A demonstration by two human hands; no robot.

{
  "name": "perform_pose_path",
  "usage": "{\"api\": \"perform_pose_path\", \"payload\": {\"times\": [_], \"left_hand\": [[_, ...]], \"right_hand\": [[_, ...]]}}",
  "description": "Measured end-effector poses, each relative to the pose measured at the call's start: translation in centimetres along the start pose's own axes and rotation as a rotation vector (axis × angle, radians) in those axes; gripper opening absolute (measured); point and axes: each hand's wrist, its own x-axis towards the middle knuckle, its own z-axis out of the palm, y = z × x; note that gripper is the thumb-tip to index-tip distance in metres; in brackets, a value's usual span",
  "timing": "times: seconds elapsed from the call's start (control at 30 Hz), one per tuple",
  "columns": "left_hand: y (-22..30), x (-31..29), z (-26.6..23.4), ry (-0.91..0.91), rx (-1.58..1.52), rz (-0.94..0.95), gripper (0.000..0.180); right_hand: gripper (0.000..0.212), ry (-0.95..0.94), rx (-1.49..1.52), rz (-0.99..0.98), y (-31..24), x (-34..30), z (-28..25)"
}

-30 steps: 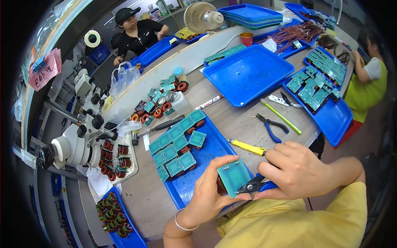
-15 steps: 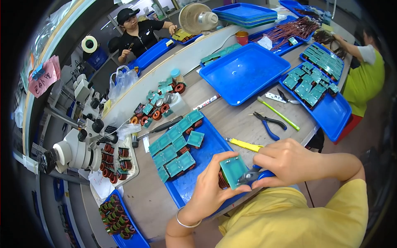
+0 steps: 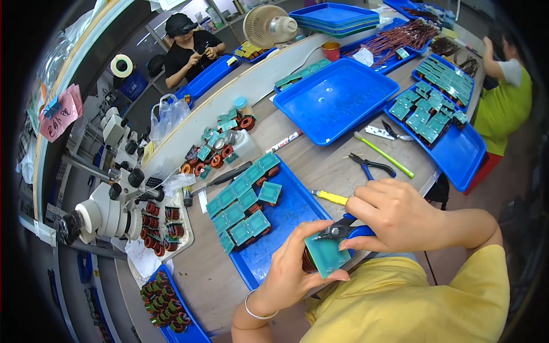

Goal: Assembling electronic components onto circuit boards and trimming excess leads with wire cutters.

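Two hands meet low in the frame over the long counter (image 3: 320,166), where a blue tray (image 3: 286,223) at centre holds rows of green circuit boards (image 3: 240,206). Compared with a second ago, the board being worked has tipped from lying almost flat to standing on edge, its green face turned toward the camera and a dark copper coil showing beneath it, which suggests the trimming has moved on to another side of the part.

At lower centre, the left hand (image 3: 289,274) comes up from the bottom edge, a bangle at the wrist, its fingers clamped around the green board (image 3: 326,254) and coil. From the right, the right hand (image 3: 394,214) arches over, knuckles up, fingers wrapped tight on the blue-handled cutters (image 3: 346,230), whose tip touches the board's upper edge.

Spare blue-handled pliers (image 3: 372,166) and a yellow-handled tool (image 3: 330,197) lie just beyond, upper right of the hands.
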Motion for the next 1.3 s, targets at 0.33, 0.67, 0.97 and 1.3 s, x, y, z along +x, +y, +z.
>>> {"api": "perform_pose_path", "payload": {"times": [0.33,0.67,0.97,1.3], "left_hand": [[0.2,-0.1,-0.1,-0.029,0.112,-0.068,0.079],[0.2,0.9,0.5,-0.103,0.253,0.058,0.064],[-3.6,1.2,0.4,-0.053,-0.157,-0.333,0.08],[-5.0,2.9,1.4,-0.078,-0.046,-0.237,0.087]], "right_hand": [[0.042,-0.033,-0.042,-0.022,-0.2,0.4,-0.4],[0.04,-0.246,-0.011,0.011,0.0,0.5,-1.1],[0.047,0.081,0.312,0.48,3.4,-3.7,3.7],[0.05,0.123,0.687,0.48,3.9,-4.3,5.1]]}}
